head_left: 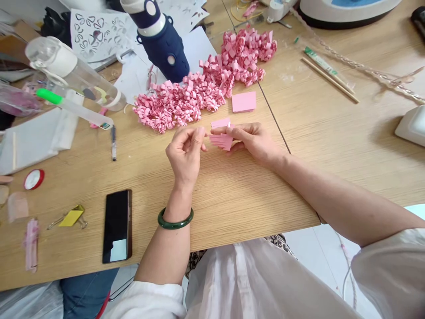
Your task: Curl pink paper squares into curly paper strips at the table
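My right hand (254, 139) pinches a pink paper piece (222, 141) whose left side is cut into a fringe of narrow strips. Close by on the left, my left hand (186, 148) has its thumb and fingers pressed together at the strip ends; what lies between them is too small to make out. Another pink slip (220, 123) shows just behind the fringed piece. A small stack of pink paper (244, 102) lies on the table beyond my right hand. Behind both hands stretches a long heap of curled pink paper flowers (186, 99).
A navy bottle (166, 48) stands behind the heap, and a clear bottle (89, 82) is to its left. On the left lie a phone (114, 226), a pen (113, 144), a binder clip (71, 217) and a red tape roll (33, 179). Wooden sticks (330, 79) rest at right.
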